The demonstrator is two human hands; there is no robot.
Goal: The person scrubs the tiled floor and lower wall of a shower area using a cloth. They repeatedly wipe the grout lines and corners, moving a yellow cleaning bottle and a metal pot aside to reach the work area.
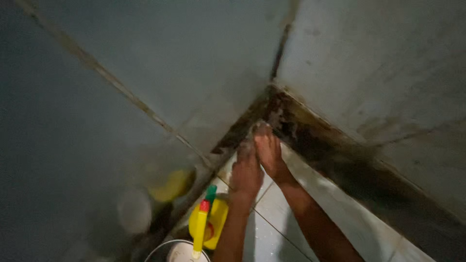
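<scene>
Both my hands are pushed into the corner where the two tiled walls meet the floor. My left hand [246, 170] lies palm-down with its fingers drawn together, and my right hand [268, 148] sits just beside it, touching it, fingers extended toward the corner; something pale and sudsy shows at the fingertips, but I cannot tell whether either hand grips a cloth or sponge. The grimy corner joint [272, 114] lies right at my fingertips, dark brown and stained, and the same dark band [340, 155] runs along the foot of the right wall away from my hands. I judge the scrubbing to be early: the corner and that band look far from clean, while the white floor tiles [286, 213] under my forearms look brighter. Near my left forearm, toward the bottom edge of the floor, stands a yellow spray bottle [208, 221] with a red and green trigger top, beside the rim of a pale bucket [180, 248].
</scene>
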